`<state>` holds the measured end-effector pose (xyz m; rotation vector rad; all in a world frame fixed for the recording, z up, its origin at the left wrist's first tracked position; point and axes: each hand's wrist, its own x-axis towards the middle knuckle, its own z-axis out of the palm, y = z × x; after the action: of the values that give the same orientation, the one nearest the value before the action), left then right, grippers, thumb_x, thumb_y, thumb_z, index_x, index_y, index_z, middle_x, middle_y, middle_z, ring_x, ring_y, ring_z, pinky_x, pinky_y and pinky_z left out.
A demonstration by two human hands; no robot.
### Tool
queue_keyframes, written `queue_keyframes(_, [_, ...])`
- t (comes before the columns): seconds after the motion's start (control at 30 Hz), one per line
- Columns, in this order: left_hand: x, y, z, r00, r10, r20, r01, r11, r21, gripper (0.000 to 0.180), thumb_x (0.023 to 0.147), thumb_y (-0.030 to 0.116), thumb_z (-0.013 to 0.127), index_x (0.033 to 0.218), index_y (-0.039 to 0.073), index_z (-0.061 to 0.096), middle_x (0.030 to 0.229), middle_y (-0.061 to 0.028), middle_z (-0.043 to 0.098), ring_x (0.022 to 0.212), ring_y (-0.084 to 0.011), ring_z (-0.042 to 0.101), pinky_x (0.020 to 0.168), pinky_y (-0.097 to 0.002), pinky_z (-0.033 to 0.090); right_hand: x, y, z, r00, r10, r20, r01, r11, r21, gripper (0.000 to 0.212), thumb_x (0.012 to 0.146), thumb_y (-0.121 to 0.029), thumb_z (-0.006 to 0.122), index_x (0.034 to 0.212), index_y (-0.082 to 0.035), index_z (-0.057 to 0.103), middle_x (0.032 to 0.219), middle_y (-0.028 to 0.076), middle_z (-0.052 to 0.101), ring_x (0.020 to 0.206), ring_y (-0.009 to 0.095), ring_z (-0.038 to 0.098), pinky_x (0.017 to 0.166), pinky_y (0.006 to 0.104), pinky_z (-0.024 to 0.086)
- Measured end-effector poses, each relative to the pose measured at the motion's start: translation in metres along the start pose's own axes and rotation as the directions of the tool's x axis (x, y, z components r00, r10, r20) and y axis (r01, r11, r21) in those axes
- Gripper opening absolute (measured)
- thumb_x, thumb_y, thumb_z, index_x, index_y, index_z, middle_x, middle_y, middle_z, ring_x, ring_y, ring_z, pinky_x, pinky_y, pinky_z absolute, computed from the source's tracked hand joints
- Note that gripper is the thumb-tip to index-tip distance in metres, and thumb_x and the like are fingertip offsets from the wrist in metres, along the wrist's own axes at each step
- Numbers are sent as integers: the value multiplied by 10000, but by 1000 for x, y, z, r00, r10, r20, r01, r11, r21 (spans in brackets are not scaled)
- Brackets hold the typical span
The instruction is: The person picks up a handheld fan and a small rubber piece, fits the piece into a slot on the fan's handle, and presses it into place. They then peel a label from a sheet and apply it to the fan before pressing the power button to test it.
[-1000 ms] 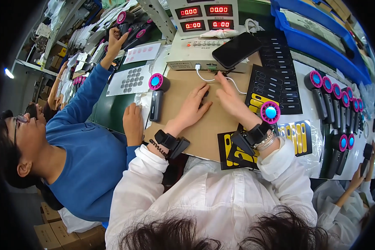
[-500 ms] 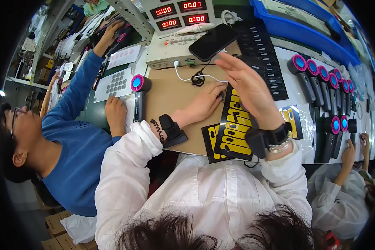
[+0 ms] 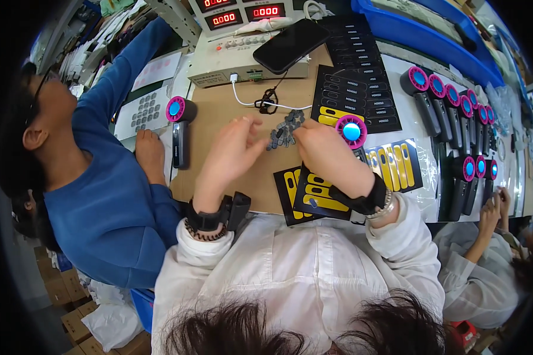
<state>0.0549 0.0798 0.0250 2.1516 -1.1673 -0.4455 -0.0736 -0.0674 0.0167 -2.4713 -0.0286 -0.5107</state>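
A cluster of small grey pads (image 3: pixel 286 131) shows over the brown board (image 3: pixel 219 109), between my two hands. My right hand (image 3: pixel 331 155) has its fingertips closed on the cluster's right edge. To the left of the pads is my left hand (image 3: pixel 232 152), its thumb and fingers apart and nothing visible between them. Just beyond my right hand sits a handheld fan (image 3: pixel 350 131) with a pink ring and blue centre; its handle is partly hidden. Black sheets with yellow cutouts (image 3: pixel 321 195) lie under my right wrist.
A black phone (image 3: pixel 292 46) rests on a beige test box (image 3: pixel 213 70) with a white cable (image 3: pixel 243 100). Several fans (image 3: pixel 441 112) stand at right, beside a blue tray (image 3: pixel 432 35). Another fan (image 3: pixel 179 133) and a co-worker (image 3: pixel 109 207) are at left.
My left hand has lifted off the board and moved left. My right hand has come down from near the phone to the grey pads, which now show. The fan beside it is uncovered.
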Motion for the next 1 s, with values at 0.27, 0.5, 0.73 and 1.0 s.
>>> queue_keyframes(0.27, [-2, -22, 35, 995, -102, 20, 102, 995, 2, 337, 690, 43, 666, 984, -27, 515, 830, -170, 574, 750, -287, 589, 680, -362, 481, 9, 6, 36, 989, 136, 62, -126, 981, -145, 116, 705, -7, 551, 815, 27, 541, 783, 179, 541, 731, 340, 568, 642, 397, 479])
queue_keyframes(0.5, [5, -33, 52, 993, -6, -117, -4, 997, -80, 316, 675, 11, 645, 951, -34, 497, 800, -189, 578, 757, -329, 584, 664, -392, 478, 20, -3, 43, 987, 111, 118, -73, 954, -291, 147, 662, 10, 557, 802, 6, 511, 762, 174, 539, 714, 325, 571, 620, 386, 479])
queue_keyframes(0.73, [6, -33, 62, 993, -7, -122, -6, 995, -103, 332, 661, 8, 622, 936, -29, 440, 805, -254, 567, 803, -421, 556, 664, -455, 460, 14, 9, 55, 979, 166, 115, -96, 882, -461, 170, 652, 14, 561, 805, -4, 488, 760, 169, 552, 707, 326, 580, 599, 395, 481])
queue_keyframes(1.0, [-3, -19, 53, 996, 27, -83, -36, 993, -111, 353, 658, 2, 614, 957, -25, 430, 873, -244, 563, 838, -413, 549, 688, -451, 458, 3, 10, 36, 998, 62, -4, -58, 920, -388, 177, 644, 31, 571, 807, 7, 506, 740, 176, 555, 696, 338, 583, 615, 383, 487])
